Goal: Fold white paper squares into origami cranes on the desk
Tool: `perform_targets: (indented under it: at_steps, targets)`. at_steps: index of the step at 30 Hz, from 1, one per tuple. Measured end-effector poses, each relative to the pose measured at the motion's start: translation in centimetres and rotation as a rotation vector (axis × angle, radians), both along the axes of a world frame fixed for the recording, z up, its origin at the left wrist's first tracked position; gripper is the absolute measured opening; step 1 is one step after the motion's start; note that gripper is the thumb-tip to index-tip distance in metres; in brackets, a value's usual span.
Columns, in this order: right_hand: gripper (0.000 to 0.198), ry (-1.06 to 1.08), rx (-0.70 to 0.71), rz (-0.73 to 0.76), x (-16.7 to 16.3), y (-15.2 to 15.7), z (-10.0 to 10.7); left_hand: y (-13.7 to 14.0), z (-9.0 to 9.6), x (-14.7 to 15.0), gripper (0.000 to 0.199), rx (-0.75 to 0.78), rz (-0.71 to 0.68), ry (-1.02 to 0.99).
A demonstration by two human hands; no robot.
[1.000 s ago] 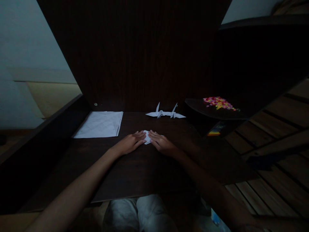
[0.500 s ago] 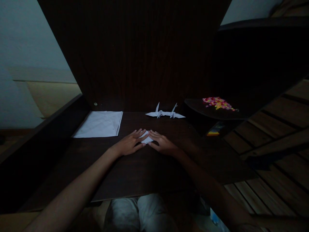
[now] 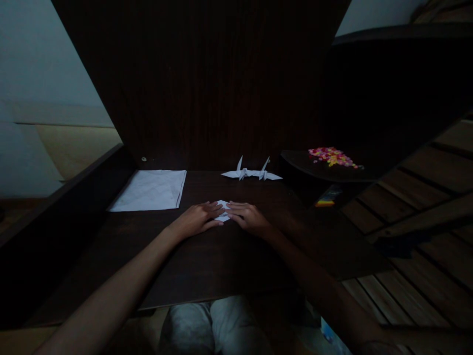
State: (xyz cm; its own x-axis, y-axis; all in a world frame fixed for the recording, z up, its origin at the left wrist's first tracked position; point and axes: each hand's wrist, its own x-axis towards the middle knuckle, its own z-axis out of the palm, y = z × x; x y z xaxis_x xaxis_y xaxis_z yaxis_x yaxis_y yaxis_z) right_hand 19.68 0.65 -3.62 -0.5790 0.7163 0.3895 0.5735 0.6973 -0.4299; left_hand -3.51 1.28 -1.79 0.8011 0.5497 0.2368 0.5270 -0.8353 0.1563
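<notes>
A small folded piece of white paper (image 3: 223, 204) lies on the dark table between my hands, partly hidden under the fingers. My left hand (image 3: 201, 218) rests over its left side, fingers stretched out flat and thumb along the near edge. From the right, my right hand (image 3: 249, 217) lays its extended fingers on the same paper, close together. The fingertips of both hands nearly meet over the middle. Behind them, against the back panel, stand two joined white paper cranes (image 3: 252, 173) with pointed parts sticking up.
A stack of white paper sheets (image 3: 150, 190) lies at the left on the table (image 3: 207, 271). Small pink, red and yellow pieces (image 3: 334, 157) are heaped on a raised corner shelf (image 3: 299, 161) at right. A dark side board (image 3: 74, 192) borders the left.
My right fingers have drawn closer together over the paper, and its near tip now looks partly raised or folded over. My left hand has barely shifted. The view has moved slightly.
</notes>
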Motion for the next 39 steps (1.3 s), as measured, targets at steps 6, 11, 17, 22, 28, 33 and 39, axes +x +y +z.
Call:
perform_targets:
  at_steps: [6,11,17,22,28,33,39]
  targets:
    - [0.027,0.061,-0.012,-0.081,-0.2,-0.3,0.6,-0.5,0.1,0.1,0.066,-0.016,0.045,-0.103]
    - [0.025,0.049,-0.001,-0.109,-0.1,-0.5,1.1,-0.7,0.1,0.1,0.077,-0.011,0.052,-0.121]
    - [0.024,0.068,-0.012,-0.104,-0.2,-0.7,1.4,-0.8,0.1,0.4,0.055,0.066,0.058,-0.142]
    - [0.025,0.071,-0.031,-0.082,-0.3,-0.9,1.7,-0.5,-0.5,0.2,0.047,0.096,0.072,-0.155]
    - [0.021,0.059,-0.009,-0.097,-0.3,-1.1,2.0,-0.4,-0.4,-0.2,0.055,0.085,0.094,-0.223]
    - [0.018,0.102,0.027,-0.141,0.0,-0.7,1.7,-0.5,0.4,0.0,0.040,0.007,0.149,-0.348]
    - [0.018,0.268,-0.060,-0.246,0.0,-0.6,2.0,-1.1,1.9,0.5,0.042,-0.184,0.260,-0.438]
